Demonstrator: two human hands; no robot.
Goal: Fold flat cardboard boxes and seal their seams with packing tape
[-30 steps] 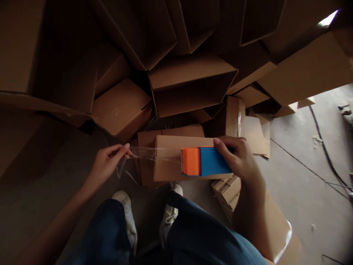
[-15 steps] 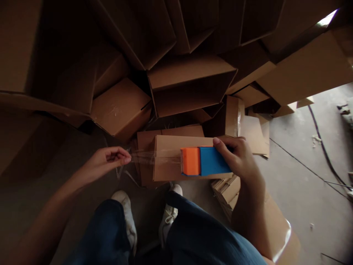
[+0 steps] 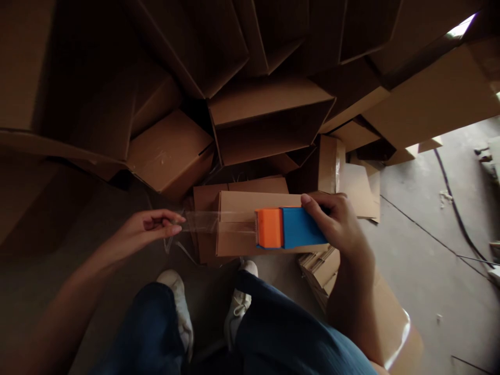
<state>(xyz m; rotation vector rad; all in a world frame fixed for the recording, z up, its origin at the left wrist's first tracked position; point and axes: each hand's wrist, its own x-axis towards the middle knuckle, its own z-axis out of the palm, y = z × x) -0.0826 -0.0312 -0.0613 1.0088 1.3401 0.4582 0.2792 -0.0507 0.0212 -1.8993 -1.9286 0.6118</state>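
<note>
My right hand (image 3: 336,221) grips a blue and orange tape dispenser (image 3: 302,227), which lies over the top of a closed cardboard box (image 3: 238,247). From the dispenser's orange end, a strip of clear packing tape (image 3: 201,221) stretches left past the box edge. At its far end the tape is pinched by the thumb and fingers of my left hand (image 3: 156,224), off the box's left side. Beneath the box lies more flat cardboard (image 3: 203,195). The roll inside the dispenser is hidden.
Open cardboard boxes (image 3: 269,107) are heaped in front, with a closed box (image 3: 170,148) to the left. Folded cardboard (image 3: 320,271) stands by my right forearm. Dark cables (image 3: 449,182) cross the concrete floor on the right. My shoes (image 3: 177,299) are just below the box.
The tape strip has spread from bunched to flatter and wider. My left hand has shifted slightly left, its fingers a little further apart. The dispenser and right hand have hardly moved.
</note>
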